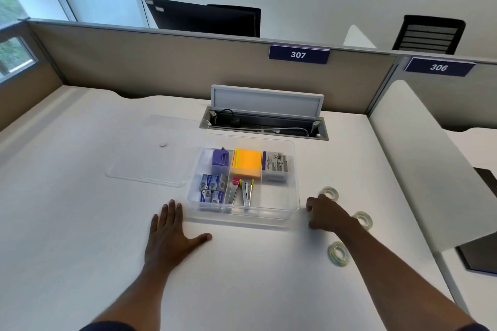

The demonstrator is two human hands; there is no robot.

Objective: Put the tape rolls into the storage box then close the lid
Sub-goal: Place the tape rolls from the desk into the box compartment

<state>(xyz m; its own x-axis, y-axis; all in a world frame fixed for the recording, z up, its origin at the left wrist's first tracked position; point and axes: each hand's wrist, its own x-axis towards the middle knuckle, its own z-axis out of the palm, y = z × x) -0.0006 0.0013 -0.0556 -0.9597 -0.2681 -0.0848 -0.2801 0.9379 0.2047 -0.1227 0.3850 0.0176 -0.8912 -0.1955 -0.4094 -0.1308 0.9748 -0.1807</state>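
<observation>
The clear storage box (pixel 294 169) stands open mid-desk, its compartments holding staples, staplers, sticky notes and a small carton; its front right compartment is bare. The clear lid (pixel 150 153) lies flat to its left. Three clear tape rolls rest on the desk right of the box: one at the far side (pixel 329 193), one at the right (pixel 363 219), one nearest me (pixel 338 253). My left hand (pixel 172 234) lies flat, fingers spread, by the box's front left corner. My right hand (pixel 326 213) has its fingers curled down by the box's front right corner; whatever is under them is hidden.
A cable hatch (pixel 266 121) with its flap raised sits just behind the box. Partition walls with signs 307 and 306 bound the desk at the back. A white divider panel (pixel 419 158) rises along the right edge.
</observation>
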